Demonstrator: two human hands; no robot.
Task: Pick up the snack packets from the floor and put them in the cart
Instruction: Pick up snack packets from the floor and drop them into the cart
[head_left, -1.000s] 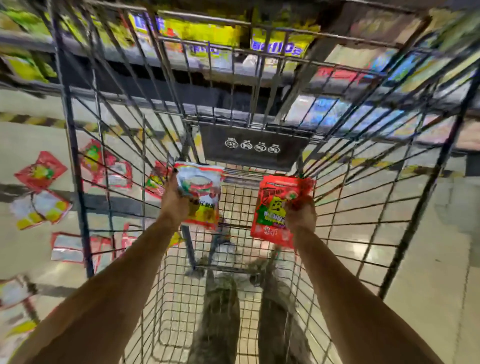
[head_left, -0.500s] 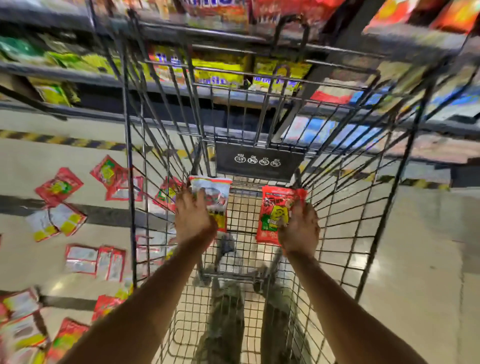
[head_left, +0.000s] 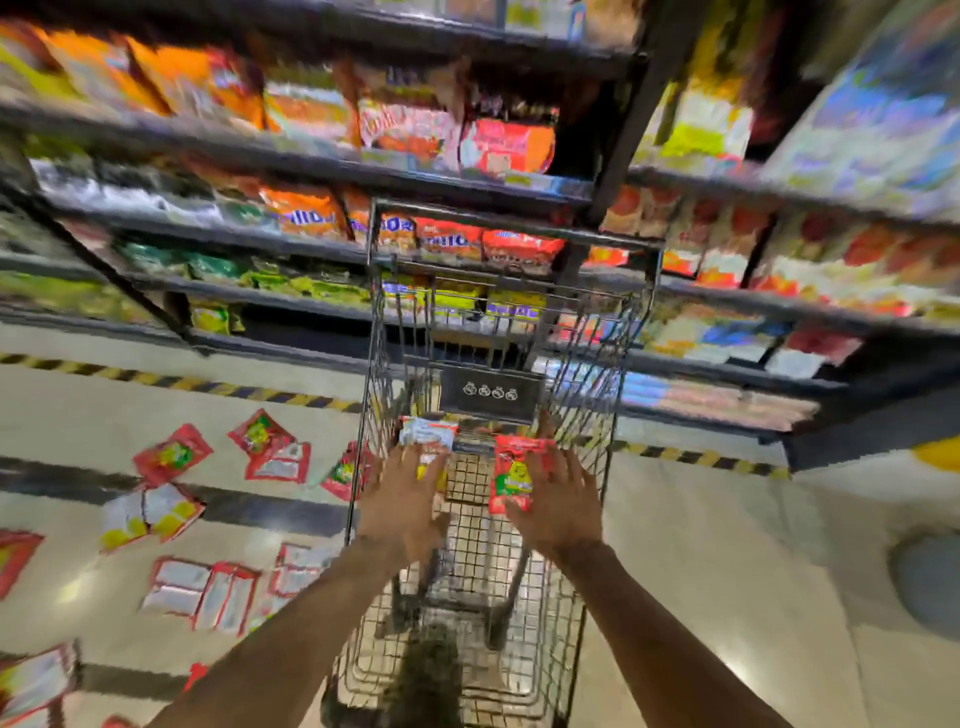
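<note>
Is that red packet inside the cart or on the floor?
Inside: the red snack packet shows between the wire walls of the cart, beyond the spread right hand.

The cart (head_left: 375, 364) is dark grey, the red packet (head_left: 511, 475) green-marked, the floor tape (head_left: 208, 387) striped yellow-and-black.

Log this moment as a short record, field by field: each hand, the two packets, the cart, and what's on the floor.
Left hand: fingers spread, above the basket
Right hand: fingers spread, above the basket
White packet: within the cart, at left fingertips; contact unclear
Red packet: within the cart, beside right hand; contact unclear
Cart: wire
Floor packets: many, left of cart
</note>
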